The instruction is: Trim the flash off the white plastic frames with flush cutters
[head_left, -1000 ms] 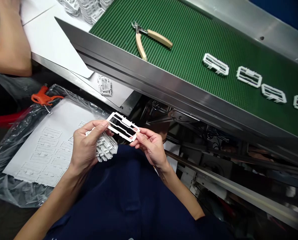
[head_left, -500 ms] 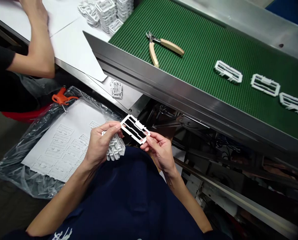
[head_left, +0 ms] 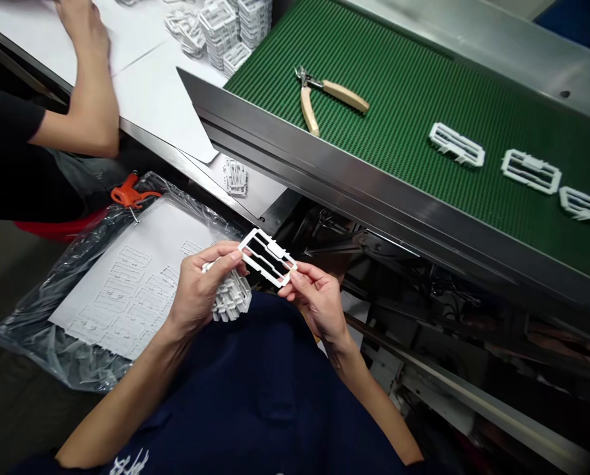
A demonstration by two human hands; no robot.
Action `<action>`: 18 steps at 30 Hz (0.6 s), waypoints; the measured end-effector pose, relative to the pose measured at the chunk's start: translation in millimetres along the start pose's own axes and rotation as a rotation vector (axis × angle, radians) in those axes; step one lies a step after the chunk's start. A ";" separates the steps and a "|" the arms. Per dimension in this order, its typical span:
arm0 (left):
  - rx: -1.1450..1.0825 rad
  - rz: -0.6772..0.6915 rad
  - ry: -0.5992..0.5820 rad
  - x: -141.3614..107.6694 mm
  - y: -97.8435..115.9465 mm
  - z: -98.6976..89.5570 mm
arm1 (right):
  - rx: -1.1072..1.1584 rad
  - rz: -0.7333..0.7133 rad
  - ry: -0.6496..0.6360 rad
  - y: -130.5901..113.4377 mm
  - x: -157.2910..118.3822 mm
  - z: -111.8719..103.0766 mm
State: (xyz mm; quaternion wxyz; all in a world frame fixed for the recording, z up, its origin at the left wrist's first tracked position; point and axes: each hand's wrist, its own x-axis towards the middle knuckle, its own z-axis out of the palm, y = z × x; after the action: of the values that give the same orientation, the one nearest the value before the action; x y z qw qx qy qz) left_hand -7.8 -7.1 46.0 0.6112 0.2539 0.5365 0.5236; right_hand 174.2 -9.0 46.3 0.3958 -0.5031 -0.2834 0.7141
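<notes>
At lower centre of the view, the left hand [head_left: 196, 290] grips a bundle of white plastic frames [head_left: 231, 298] and, between its fingertips, one separate frame [head_left: 266, 257] by its end; the right hand [head_left: 315, 303] pinches that frame's other end, above the dark-blue shirt [head_left: 255, 396].

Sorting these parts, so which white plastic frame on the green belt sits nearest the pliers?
The leftmost white plastic frame, right of the wood-handled pliers; the other two frames lie farther right along the belt.

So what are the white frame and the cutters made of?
The frame looks like matte white moulded plastic, with thin crisp bars. The cutters seem to be shiny steel, with pale handles that look wooden, maybe coated.
</notes>
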 end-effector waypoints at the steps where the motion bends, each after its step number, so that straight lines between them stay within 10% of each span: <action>1: 0.005 0.021 0.008 -1.9 1.8 -0.1 | 0.004 0.002 -0.010 -0.7 -0.2 1.8; 18: 0.091 0.211 0.140 -26.1 21.4 0.5 | 0.091 0.048 -0.138 -11.5 -5.7 15.4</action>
State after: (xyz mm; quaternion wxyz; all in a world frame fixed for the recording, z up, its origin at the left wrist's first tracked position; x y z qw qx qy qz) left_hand -11.9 -23.9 75.0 0.5018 0.2992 0.5712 0.5766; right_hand 164.0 -7.9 63.5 0.3805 -0.4408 -0.2650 0.7686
